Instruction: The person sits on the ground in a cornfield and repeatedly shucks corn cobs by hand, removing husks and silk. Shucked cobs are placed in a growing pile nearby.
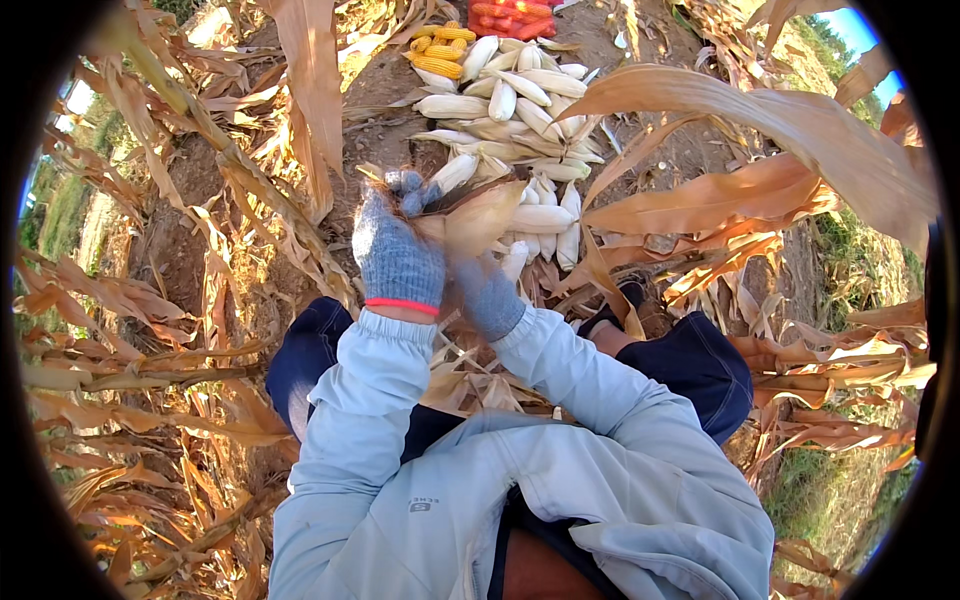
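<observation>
My left hand, in a grey knit glove with a red cuff, is closed around an ear of corn that its fingers mostly hide. Brown silk sticks out by the thumb and fingers. A dry tan husk fans out between the hands, its lower part blurred. At the base of that husk is my right hand, also gloved and blurred by motion, gripping it. Just beyond the hands lies a pile of ears in pale husks. Bare yellow ears lie at its far left.
A red mesh sack of corn stands behind the pile. Dry corn stalks lean in on the left, and long dry leaves arch over from the right. Loose husks litter the soil between my knees.
</observation>
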Demonstrator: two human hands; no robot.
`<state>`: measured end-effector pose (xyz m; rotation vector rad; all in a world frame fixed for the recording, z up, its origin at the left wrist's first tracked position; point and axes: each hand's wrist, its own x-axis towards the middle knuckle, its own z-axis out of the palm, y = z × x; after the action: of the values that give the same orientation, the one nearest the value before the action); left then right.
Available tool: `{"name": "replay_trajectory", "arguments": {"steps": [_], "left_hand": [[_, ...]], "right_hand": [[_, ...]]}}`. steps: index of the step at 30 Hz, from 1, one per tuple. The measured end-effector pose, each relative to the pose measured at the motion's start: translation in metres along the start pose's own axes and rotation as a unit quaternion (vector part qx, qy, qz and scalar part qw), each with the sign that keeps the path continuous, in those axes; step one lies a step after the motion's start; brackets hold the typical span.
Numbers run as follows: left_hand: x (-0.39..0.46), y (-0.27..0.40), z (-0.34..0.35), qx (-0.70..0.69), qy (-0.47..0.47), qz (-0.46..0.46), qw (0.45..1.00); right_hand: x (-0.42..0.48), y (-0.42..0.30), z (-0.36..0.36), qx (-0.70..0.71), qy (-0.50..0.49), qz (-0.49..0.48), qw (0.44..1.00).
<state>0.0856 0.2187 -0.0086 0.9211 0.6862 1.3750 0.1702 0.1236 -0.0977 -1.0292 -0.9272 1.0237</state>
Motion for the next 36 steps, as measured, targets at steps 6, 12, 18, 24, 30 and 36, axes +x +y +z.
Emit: {"name": "replay_trajectory", "arguments": {"steps": [6, 12, 18, 24, 30, 36], "left_hand": [[-0.005, 0.017, 0.014, -0.403, 0.008, -0.234, 0.885], [-0.014, 0.021, 0.018, -0.337, 0.024, -0.238, 0.911], [-0.023, 0.027, 0.013, -0.348, -0.065, -0.262, 0.898], [-0.035, 0.032, 0.015, -0.214, -0.006, -0.248, 0.945], [-0.044, 0.036, 0.015, -0.163, -0.022, -0.283, 0.945], [-0.024, 0.013, -0.013, 0.052, -0.041, -0.190, 0.980]], "right_hand": [[0.020, -0.035, 0.028, 0.479, 0.058, 0.157, 0.862], [0.030, -0.011, 0.021, 0.356, 0.060, 0.122, 0.925], [0.054, -0.006, -0.005, 0.391, 0.140, 0.134, 0.900], [0.094, -0.013, -0.046, 0.280, 0.298, 0.087, 0.908], [0.130, 0.088, -0.218, 0.293, 0.402, 0.019, 0.867], [0.122, 0.074, -0.168, 0.203, 0.433, -0.029, 0.878]]}}
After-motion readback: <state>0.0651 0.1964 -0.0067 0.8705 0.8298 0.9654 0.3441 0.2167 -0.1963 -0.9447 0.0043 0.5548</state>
